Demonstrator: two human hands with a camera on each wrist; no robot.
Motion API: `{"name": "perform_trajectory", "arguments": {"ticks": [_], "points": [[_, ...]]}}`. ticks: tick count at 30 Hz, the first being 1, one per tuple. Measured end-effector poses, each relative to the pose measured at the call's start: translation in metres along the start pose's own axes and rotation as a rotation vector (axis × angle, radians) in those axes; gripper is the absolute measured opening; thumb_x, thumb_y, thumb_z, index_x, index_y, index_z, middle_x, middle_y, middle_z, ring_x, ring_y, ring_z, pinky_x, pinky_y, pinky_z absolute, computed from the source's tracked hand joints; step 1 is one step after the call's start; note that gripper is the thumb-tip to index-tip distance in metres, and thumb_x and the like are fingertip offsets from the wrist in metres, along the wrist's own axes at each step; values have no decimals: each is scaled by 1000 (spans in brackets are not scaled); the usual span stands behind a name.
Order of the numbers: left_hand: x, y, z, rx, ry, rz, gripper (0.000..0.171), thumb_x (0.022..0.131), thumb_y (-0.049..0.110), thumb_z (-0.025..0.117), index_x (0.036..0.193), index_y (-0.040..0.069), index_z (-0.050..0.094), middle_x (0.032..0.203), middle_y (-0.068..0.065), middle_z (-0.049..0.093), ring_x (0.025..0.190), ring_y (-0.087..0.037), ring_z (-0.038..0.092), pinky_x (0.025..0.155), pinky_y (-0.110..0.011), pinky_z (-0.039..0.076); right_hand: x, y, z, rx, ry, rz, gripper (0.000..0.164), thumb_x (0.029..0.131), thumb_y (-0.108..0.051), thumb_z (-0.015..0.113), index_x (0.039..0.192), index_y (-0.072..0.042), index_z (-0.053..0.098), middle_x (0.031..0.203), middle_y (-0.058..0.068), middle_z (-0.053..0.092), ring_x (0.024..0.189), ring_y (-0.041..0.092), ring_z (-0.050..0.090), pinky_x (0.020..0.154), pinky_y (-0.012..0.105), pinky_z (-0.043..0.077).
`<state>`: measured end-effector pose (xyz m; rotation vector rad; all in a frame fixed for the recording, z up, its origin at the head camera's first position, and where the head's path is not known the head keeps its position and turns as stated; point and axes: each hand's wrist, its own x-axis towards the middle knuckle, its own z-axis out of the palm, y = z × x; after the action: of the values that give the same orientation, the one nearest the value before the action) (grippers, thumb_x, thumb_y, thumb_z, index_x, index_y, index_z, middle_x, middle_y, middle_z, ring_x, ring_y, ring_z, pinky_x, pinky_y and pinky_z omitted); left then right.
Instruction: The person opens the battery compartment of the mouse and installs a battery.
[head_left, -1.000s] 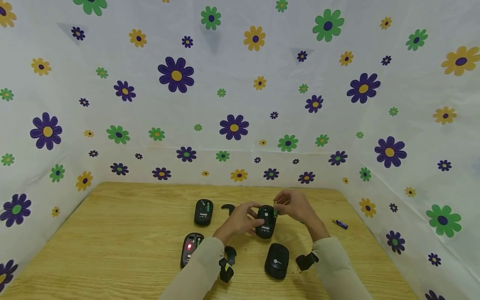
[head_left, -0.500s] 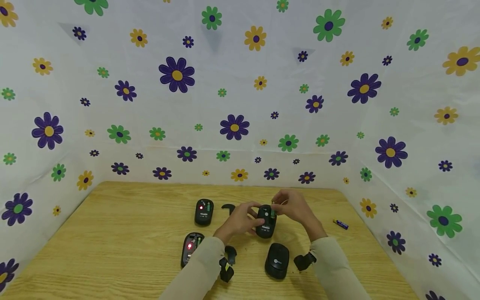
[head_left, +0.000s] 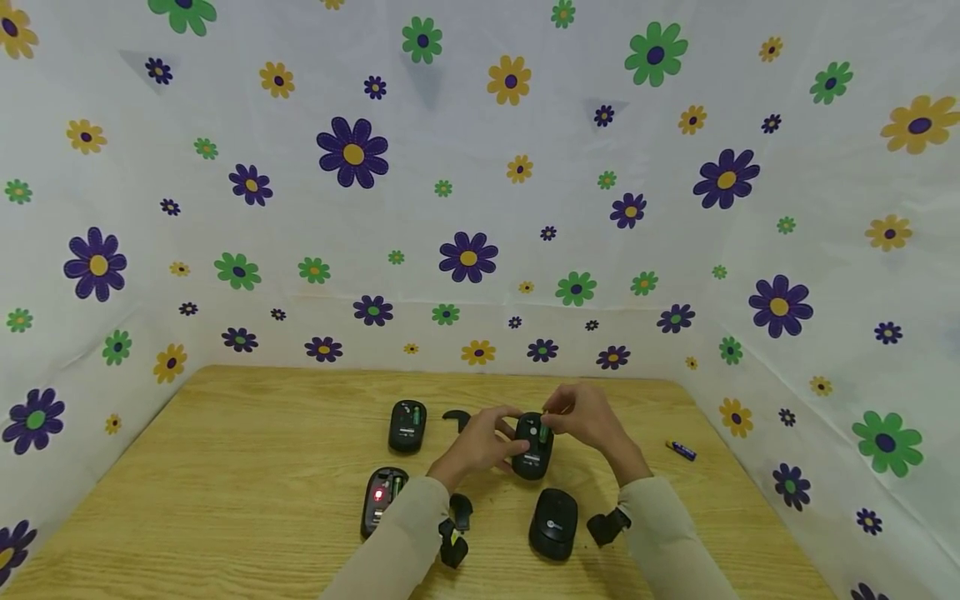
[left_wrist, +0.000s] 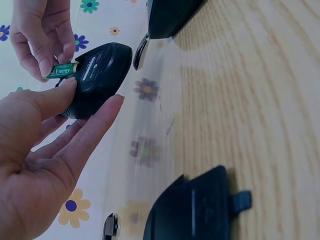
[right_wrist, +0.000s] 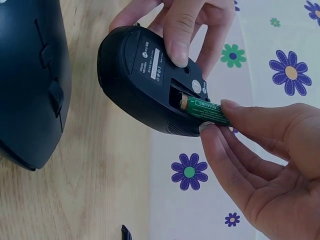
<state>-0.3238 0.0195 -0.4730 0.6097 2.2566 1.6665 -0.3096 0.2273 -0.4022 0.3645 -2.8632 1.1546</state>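
Observation:
My left hand (head_left: 480, 442) grips a black computer mouse (head_left: 531, 460) with its underside up, thumb on the base and fingers beneath. My right hand (head_left: 588, 415) pinches a green battery (right_wrist: 205, 111) by one end between thumb and fingers. In the right wrist view, the battery's other end sits in the mouth of the mouse's uncovered battery slot (right_wrist: 175, 95), tilted out of it. The left wrist view shows the battery's green label at the mouse's edge, close to my left thumb.
Two overturned mice with green batteries, a far one (head_left: 406, 429) and a near one (head_left: 372, 510) glowing red, lie left. Black covers (head_left: 462, 508) lie near my left arm. An upright mouse (head_left: 553, 527) is in front, a blue battery (head_left: 681, 450) at right.
My right hand has shifted slightly left, bringing the battery from the mouse's side over its slot. The far left mouse's red light came on, then went dark. The left hand has stayed put.

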Motion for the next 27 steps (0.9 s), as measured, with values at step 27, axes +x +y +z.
{"name": "perform_trajectory", "arguments": {"ticks": [27], "points": [[-1, -4, -2, -6, 17, -18, 52, 96, 13, 75, 145, 10, 57, 115, -20, 68, 82, -23, 74, 65, -39, 67, 0, 2, 11, -48, -23, -3, 8, 91, -3, 76, 98, 0, 79, 93, 13, 77, 74, 17, 72, 68, 33, 65]]}}
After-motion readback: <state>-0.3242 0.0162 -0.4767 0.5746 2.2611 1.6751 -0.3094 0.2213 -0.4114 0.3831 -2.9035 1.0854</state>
